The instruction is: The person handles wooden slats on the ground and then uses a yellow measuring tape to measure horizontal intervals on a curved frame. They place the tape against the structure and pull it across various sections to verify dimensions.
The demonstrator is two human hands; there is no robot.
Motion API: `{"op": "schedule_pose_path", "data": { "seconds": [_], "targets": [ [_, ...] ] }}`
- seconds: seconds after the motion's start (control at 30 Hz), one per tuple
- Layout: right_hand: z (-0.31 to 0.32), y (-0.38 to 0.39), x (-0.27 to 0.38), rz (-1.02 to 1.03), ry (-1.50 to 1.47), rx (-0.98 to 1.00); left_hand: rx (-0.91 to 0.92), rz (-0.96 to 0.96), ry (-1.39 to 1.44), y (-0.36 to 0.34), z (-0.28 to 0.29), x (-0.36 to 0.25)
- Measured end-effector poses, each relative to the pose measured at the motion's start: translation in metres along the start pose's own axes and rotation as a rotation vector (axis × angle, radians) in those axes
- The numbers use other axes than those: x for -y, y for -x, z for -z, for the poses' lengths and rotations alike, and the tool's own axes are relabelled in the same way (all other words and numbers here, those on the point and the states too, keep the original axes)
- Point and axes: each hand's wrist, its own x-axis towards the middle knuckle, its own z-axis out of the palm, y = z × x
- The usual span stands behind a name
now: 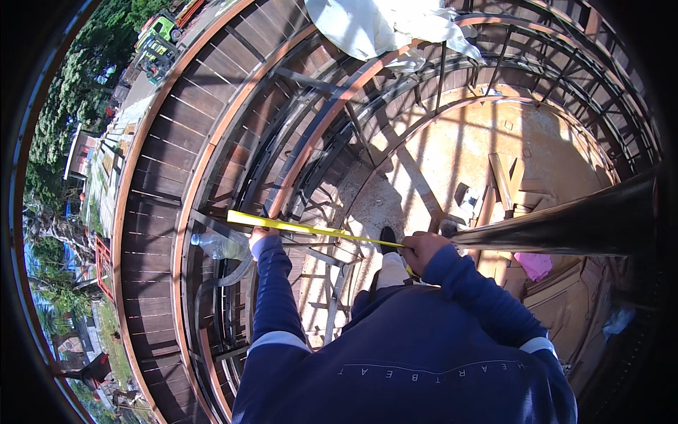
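Note:
A yellow tape measure blade [311,228] is drawn out straight between my hands. My left hand [260,237] is closed on the blade near its left end, which sticks out past the fingers over the curved metal framing. My right hand [424,251] grips the other end, in front of my chest; a bit of yellow shows below it, but whether the tape's case is inside the fist is hidden. Beside my left hand, a clear plastic bottle [220,246] rests among dark metal bars. Under the blade runs a curved reddish-brown rail [304,159].
Tiers of curved wooden boards [159,212] and metal rails surround me. A thick dark pole [558,225] slants in from the right. Below lie loose planks [503,184], a pink bag [534,264] and a sunlit floor [438,148]. White sheeting [360,28] drapes over the far rails.

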Motion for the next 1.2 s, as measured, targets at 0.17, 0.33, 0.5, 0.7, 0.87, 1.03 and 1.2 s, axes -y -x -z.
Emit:
{"op": "schedule_pose_path", "data": {
  "seconds": [0.17,0.33,0.5,0.7,0.87,1.03,1.2],
  "targets": [
    [-0.006,0.015,-0.024,-0.035,0.054,-0.034,-0.039,-0.091,0.073,-0.003,-0.003,0.001],
    [-0.017,0.069,-0.067,-0.036,-0.035,-0.132,-0.063,-0.637,0.503,-0.027,-0.080,0.027],
    [-0.066,0.165,-0.107,-0.222,-0.057,-0.409,0.084,-1.100,0.274,0.027,-0.071,-0.099],
    [-0.119,0.263,-0.059,-0.627,-0.092,-0.686,0.444,-1.467,0.229,0.098,-0.097,-0.218],
    [-0.172,0.319,0.018,-1.013,-0.167,-0.868,1.118,-1.578,0.524,0.231,-0.100,-0.244],
    [-0.224,0.353,0.076,-1.436,-0.252,-0.965,1.224,-2.130,0.251,0.343,-0.106,-0.219],
    [-0.280,0.401,0.091,-1.618,-0.295,-1.021,1.335,-2.400,-0.279,0.423,-0.146,-0.194]
  ]
}}
